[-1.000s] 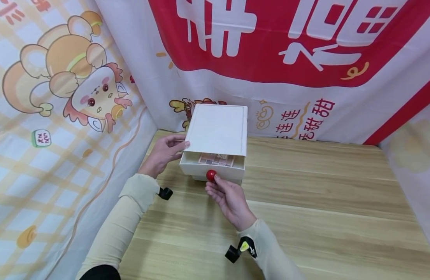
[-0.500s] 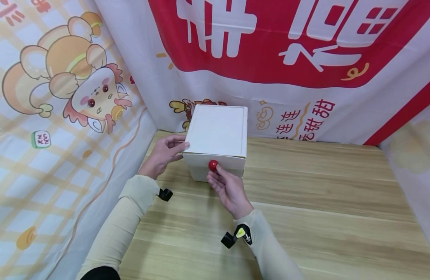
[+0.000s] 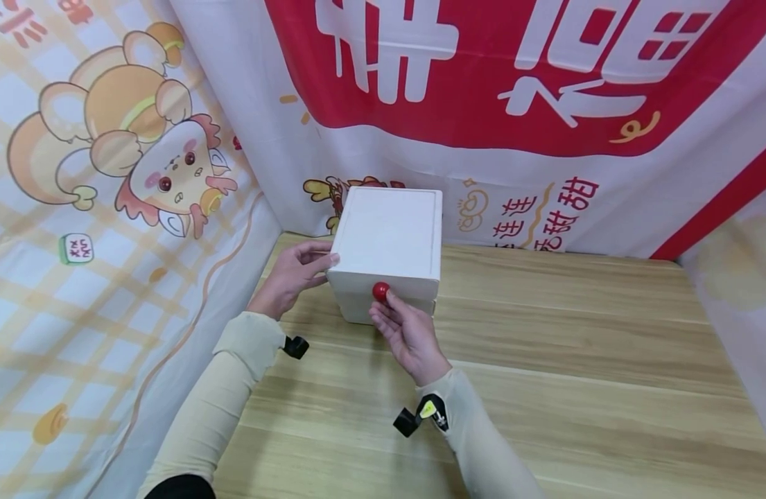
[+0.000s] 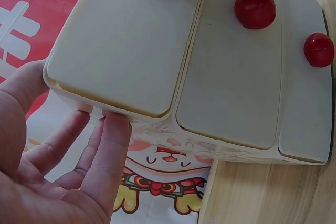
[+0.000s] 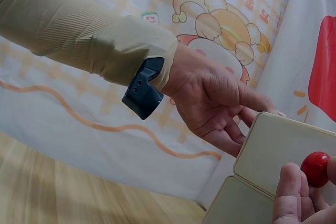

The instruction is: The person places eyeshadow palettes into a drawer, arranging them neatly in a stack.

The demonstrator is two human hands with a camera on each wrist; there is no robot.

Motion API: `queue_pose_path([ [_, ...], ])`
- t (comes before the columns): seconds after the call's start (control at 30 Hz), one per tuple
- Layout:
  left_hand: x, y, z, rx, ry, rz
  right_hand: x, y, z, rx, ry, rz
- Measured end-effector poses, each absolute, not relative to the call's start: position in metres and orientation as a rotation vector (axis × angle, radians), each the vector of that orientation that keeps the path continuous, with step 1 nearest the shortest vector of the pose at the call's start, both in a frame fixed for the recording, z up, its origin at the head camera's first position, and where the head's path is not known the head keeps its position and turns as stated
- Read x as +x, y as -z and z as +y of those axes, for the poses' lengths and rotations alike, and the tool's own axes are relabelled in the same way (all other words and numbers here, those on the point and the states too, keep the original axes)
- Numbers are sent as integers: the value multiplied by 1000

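A white drawer cabinet [image 3: 389, 232] stands on the wooden table against the back cloth. In the left wrist view it has three drawer fronts, each with a round red knob [image 4: 255, 8]. My right hand [image 3: 410, 339] holds the top drawer's red knob [image 3: 380, 291] between thumb and fingers, as the right wrist view also shows. That top drawer front [image 4: 123, 40] sits flush with the cabinet. My left hand [image 3: 293, 276] rests against the cabinet's left side near the upper front corner, thumb at the top edge and fingers extended along the side wall [image 4: 100, 104].
Wooden tabletop [image 3: 582, 360] spreads to the right and in front of the cabinet. A printed cloth wall [image 3: 170, 298] rises close on the left, and another cloth [image 3: 482, 138] with red lettering hangs behind. A small black camera [image 3: 407, 421] hangs at my right wrist.
The top drawer, partly out earlier with a printed item showing inside, has slid back into the cabinet. My right hand moved forward with its knob. My left hand stayed put.
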State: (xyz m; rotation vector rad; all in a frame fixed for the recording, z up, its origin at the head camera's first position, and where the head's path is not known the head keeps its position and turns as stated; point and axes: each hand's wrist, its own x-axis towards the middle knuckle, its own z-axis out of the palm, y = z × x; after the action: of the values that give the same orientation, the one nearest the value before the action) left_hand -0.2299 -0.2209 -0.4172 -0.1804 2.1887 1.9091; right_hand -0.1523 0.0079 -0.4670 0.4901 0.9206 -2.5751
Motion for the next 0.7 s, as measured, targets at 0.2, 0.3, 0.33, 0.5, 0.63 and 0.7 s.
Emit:
queue_pose_path([
  [0.2,-230,418,-222,-170,-1916,2189,-151,468,7,474,2582,924],
  [0.3,-230,418,-222,-168,-1926,2193,-149,468,8,466,2573,945],
  [0.33,-230,418,-222,-169,-1931,2195,-148,468,9,459,2566,959],
  [0.5,-227,421,-220,-185,-1945,2198,-137,471,22,322,2484,1119],
  [0.63,-224,425,-219,-229,-1970,2198,-129,475,44,117,2381,1350],
  [0.7,-223,427,-219,-242,-1995,2187,-127,475,59,29,2332,1484],
])
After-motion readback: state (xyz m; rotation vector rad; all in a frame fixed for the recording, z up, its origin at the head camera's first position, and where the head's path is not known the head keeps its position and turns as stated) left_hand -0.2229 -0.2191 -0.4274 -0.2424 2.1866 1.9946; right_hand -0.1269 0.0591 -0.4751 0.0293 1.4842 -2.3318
